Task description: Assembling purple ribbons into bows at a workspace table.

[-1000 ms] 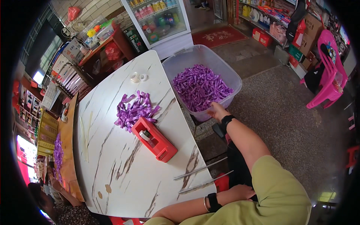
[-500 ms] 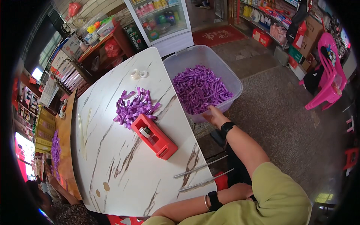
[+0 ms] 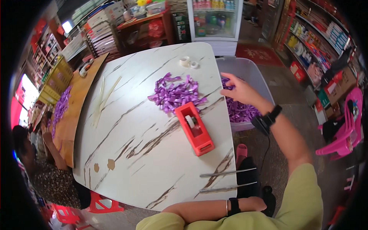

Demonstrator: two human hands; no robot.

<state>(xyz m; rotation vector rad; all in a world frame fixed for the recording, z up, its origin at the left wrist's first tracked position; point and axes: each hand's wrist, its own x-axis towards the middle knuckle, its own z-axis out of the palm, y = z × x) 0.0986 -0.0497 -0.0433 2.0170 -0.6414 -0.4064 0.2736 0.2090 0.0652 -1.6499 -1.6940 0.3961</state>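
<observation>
Right hand (image 3: 239,91) outstretched, fingers (image 3: 227,76) spread, palm down, left forearm (image 3: 199,209) folded across the body

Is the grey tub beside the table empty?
No. The grey tub holds purple ribbon pieces, visible under the right hand.

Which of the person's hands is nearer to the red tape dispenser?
Right. The right hand hovers open up and to the right of the red tape dispenser, over the table's right edge. The left hand is hidden beyond the table's near edge.

Small shop, stocked goods shelves (image 3: 306,50), glass-door drinks fridge (image 3: 216,19), boxed wares
</observation>
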